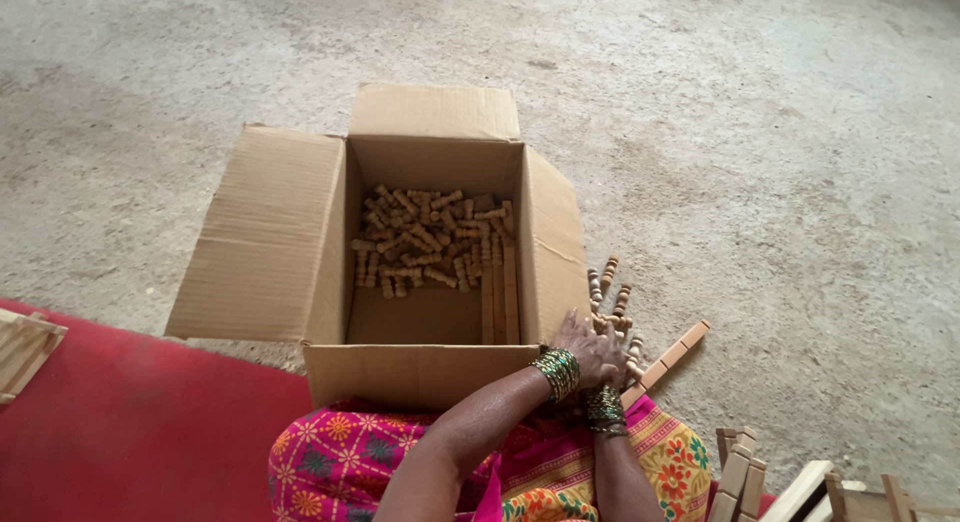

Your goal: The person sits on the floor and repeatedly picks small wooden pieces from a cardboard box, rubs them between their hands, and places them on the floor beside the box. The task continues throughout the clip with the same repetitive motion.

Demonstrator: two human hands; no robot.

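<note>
Head view looked straight down: both hands sat together just right of the open box (437, 232), past its right flap (556, 244). Left hand (588, 348) lay curled on top, fingers bent over a cluster of turned wooden pegs (612, 300). Right hand (622, 367) was mostly hidden beneath it; only the bangled wrist and a bit of knuckle showed, so whether it was closed or spread could not be told. Pegs fanned up from under the fingers, standing on the floor (780, 162) and touching a notched strip (668, 357) that lay slantwise beside them.

Step in hand, by my reading: gathering a handful of pegs outside the box. Inside, a heap (430, 237) already covered the far part of the bottom, with flat strips (500, 302) laid along the right wall and bare cardboard at the near left. Carrying this bunch over would call for a firm squeeze with both palms and a lift above the right flap.

Room: that flap stood close against the hands, the tightest edge. Near flap (420, 372) rested by the lap. More wooden pieces (745, 472) crowded the lower right; floor beyond lay wide, red mat (140, 422) to the left.
</note>
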